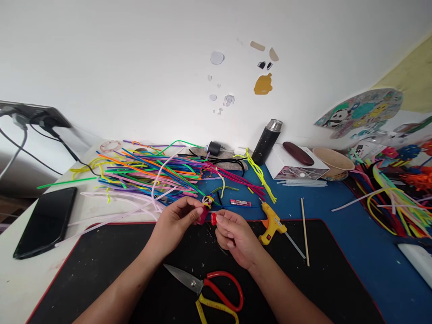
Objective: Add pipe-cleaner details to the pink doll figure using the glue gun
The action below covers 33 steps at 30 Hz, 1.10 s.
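Observation:
My left hand pinches a small figure between thumb and fingers. The figure has a yellow, white and black top and a magenta lower part. In my right hand, a small red piece is gripped at the fingertips, close beside the figure. A gap shows between the two. Below the hands, scissors with one red and one yellow handle lie on the black mat. A yellow glue gun rests to the right of my right hand, a clear glue stick sticking out of its back.
Many coloured pipe cleaners lie heaped behind my hands. A phone is at the left, a wooden stick at the right. Further back stand a black thermos, a white box and a bowl; more pipe cleaners lie far right.

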### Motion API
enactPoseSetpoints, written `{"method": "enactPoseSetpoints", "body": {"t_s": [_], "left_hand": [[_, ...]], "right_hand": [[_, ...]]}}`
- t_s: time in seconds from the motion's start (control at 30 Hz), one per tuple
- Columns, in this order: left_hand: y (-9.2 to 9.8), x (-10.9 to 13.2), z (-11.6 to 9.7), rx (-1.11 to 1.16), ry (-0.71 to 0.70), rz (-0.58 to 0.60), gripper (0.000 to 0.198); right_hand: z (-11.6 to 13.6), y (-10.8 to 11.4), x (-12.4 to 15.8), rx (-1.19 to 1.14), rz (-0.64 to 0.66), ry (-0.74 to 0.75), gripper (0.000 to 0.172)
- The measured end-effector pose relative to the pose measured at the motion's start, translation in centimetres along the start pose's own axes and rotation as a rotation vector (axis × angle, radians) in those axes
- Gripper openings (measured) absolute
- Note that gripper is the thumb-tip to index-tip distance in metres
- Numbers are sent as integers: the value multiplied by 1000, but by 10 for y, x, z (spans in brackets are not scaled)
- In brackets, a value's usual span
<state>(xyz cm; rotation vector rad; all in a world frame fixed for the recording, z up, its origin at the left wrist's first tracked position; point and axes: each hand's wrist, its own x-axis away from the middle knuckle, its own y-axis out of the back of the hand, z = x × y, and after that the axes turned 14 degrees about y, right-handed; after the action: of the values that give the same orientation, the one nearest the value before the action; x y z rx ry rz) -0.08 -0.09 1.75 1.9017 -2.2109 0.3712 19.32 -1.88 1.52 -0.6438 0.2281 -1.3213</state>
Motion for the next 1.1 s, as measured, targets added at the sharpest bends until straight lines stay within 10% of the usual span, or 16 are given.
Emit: {"method": "enactPoseSetpoints", "body": {"t_s": [0.13,0.43,1.1], "left_hand": [[0,-5,9,-387,-222,-296,15],[-16,-16,30,-943,-324,-355,32],[6,-9,6,-176,-155,-154,23]], "right_hand": [[2,2,-1,-7,-39,44,38],[2,2,0,84,-72,107,37],[32,11,-7,251,-160,237,36]]}}
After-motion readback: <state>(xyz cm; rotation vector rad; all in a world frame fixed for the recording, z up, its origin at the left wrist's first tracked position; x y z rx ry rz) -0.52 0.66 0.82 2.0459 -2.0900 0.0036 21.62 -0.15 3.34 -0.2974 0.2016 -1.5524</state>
